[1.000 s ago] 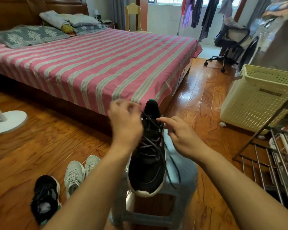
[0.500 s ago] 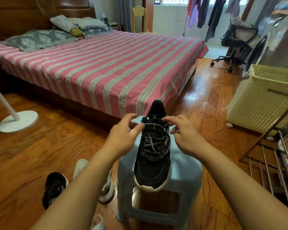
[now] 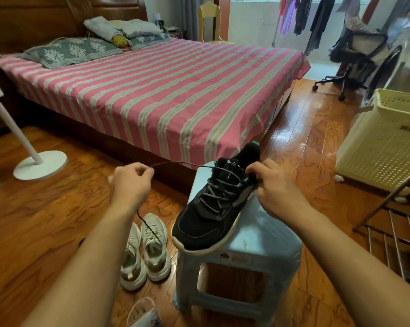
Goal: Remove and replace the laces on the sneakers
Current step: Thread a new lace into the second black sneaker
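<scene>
A black sneaker [image 3: 206, 215] with a pale sole lies on a light blue plastic stool [image 3: 265, 241], toe pointing toward me and to the left. Its grey lace [image 3: 175, 163] runs taut from the top eyelets out to the left. My left hand [image 3: 130, 182] pinches that lace end, which then hangs down past my wrist. My right hand [image 3: 272, 185] grips the sneaker's right side near the collar. A pair of beige sneakers [image 3: 145, 249] stands on the floor left of the stool.
A bed with a pink striped sheet [image 3: 166, 90] fills the space just behind the stool. A white fan base [image 3: 40, 165] stands at left. A cream laundry basket [image 3: 385, 140] and a metal rack [image 3: 393, 237] are at right, an office chair [image 3: 355, 60] farther back.
My left hand has pulled away to the left from the tongue, drawing a lace end out of the top eyelets. The sneaker's toe has swung left. The right hand now holds the shoe's side.
</scene>
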